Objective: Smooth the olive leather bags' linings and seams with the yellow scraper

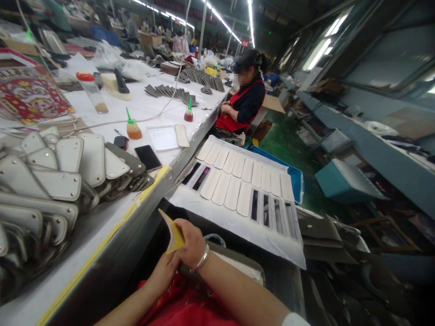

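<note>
A bent yellow piece (175, 238) with a pale, thick-looking edge stands up between my hands, close to the table's edge. My right hand (190, 242), with a silver bracelet at its wrist, is closed round the piece's right side. At its lower end, my left hand (165, 270) is closed against it, its fingertips partly hidden. What material the piece is made of I cannot make out. Beyond my hands lies a white-covered rack (207, 213) with two rows of cream, round-ended strips (225, 195); several of its slots show dark gaps.
Piled white panels with rivets (91, 158) cover the table's left. Near its edge lie a black phone (147, 156), a notepad (162, 137) and glue bottles (133, 129). A co-worker in a red apron (234, 111) sits beyond the rack. A blue crate (295, 181) stands behind it.
</note>
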The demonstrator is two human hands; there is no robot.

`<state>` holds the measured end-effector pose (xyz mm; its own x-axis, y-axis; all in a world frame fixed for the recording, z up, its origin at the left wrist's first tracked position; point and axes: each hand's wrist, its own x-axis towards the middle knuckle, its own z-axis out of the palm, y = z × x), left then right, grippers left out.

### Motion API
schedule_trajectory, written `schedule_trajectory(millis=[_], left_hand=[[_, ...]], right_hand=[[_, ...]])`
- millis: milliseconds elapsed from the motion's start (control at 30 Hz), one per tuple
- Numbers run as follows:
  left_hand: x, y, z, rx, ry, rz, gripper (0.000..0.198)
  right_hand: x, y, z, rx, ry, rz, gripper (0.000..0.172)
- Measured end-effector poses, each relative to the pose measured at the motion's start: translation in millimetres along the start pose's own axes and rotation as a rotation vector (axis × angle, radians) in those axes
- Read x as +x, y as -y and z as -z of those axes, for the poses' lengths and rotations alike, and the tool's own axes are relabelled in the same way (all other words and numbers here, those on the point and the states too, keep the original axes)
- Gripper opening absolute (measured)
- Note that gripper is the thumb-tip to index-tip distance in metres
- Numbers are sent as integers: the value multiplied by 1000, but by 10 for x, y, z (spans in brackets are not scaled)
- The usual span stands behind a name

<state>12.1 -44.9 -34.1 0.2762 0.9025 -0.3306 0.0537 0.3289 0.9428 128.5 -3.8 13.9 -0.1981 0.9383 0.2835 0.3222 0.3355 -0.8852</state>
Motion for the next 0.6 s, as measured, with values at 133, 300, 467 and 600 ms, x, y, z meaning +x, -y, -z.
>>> schedule_trajectory(millis=[133, 300, 467, 600], left_hand=[[-32, 17, 86, -157, 78, 43, 53], [-59, 76, 179, -288, 175, 30, 53], [-29, -18, 195, -182, 100, 61, 50], [-29, -72, 210, -81, 117, 26, 49]], right_hand=[[104, -4, 27, 272, -213, -338, 24], [137, 37, 13, 777, -306, -500, 34], [108, 67, -116, 745, -230, -470, 33], [82, 43, -202, 697, -209, -485, 31]])
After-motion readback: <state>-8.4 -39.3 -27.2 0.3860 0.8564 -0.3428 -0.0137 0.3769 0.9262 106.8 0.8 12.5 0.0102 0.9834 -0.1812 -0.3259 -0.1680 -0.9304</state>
